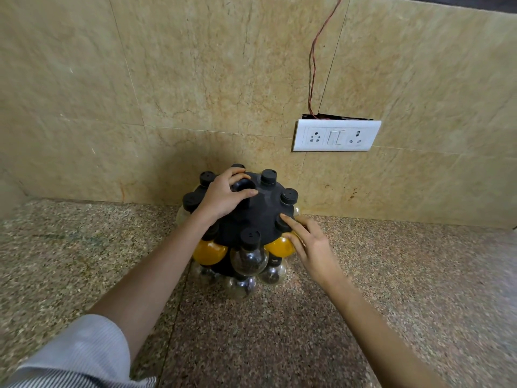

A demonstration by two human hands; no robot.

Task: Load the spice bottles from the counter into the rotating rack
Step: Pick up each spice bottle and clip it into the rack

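Observation:
A black rotating rack (261,208) stands on the granite counter (265,326) against the wall. Several round spice bottles with black caps hang around it in two tiers. Two hold yellow powder, one (209,252) at the front left and one (278,246) at the front right; a clear bottle (249,259) hangs between them. My left hand (223,196) is closed around the rack's central top knob. My right hand (310,245) rests on the front-right yellow bottle, its forefinger touching that bottle's cap at the rack's rim.
A white switch and socket plate (335,135) sits on the beige tiled wall to the upper right, with a thin red wire (313,65) running up from it. The counter meets the wall just behind the rack.

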